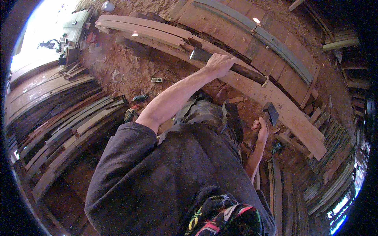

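My left hand [220, 65] is closed around a large chisel with a broad flat blade [200, 54]. Its dark, thick handle [249, 73] runs to the right and has a pale ring at the end. The chisel lies along a long, light wooden beam [289, 108], its blade by a split or stepped section of the wood. Lower and to the right, my right hand [260, 125] grips a hammer with a dark, blocky head [271, 112]. The hammer head is near the beam's near edge, apart from the chisel.
Long boards lie stacked at the left [75, 133], with more timber at the right [330, 149]. A white power strip [157, 80] and a cordless drill [139, 98] are near the beam. Beyond it lies a wide plank surface [236, 29]. Reddish sawdust covers the ground.
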Available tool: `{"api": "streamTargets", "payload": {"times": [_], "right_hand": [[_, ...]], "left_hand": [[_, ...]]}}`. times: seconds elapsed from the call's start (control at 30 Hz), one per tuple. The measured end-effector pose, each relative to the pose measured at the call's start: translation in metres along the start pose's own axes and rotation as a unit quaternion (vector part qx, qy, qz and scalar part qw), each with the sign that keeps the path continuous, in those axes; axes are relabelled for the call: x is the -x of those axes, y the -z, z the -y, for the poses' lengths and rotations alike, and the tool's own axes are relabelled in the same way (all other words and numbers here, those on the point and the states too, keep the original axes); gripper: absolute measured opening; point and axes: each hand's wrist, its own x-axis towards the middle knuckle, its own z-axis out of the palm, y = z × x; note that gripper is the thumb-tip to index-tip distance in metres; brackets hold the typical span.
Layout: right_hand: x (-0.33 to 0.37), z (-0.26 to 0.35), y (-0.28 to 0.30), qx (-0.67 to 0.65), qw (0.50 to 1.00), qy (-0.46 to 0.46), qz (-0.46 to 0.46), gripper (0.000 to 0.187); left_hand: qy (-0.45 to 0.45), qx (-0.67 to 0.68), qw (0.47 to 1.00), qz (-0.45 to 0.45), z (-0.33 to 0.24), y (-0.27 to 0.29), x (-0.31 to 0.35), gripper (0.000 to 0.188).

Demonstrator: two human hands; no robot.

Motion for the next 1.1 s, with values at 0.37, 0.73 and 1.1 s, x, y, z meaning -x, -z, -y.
{"api": "streamTargets", "payload": {"times": [0.37,0.73,1.1], "right_hand": [[-0.015,0.021,-0.075,0.013,0.976,0.189,-0.104,0.020],[-0.006,0.032,-0.090,0.010,0.990,0.137,-0.019,0.021],[0.012,0.043,-0.074,0.084,0.991,0.106,-0.002,0.013]], "left_hand": [[-0.012,-0.018,1.000,0.009,0.002,-0.002,0.003,0.028],[-0.004,-0.015,1.000,-0.001,0.019,-0.008,0.007,0.020],[-0.012,-0.002,1.000,0.004,0.020,0.011,0.013,0.023]]}}
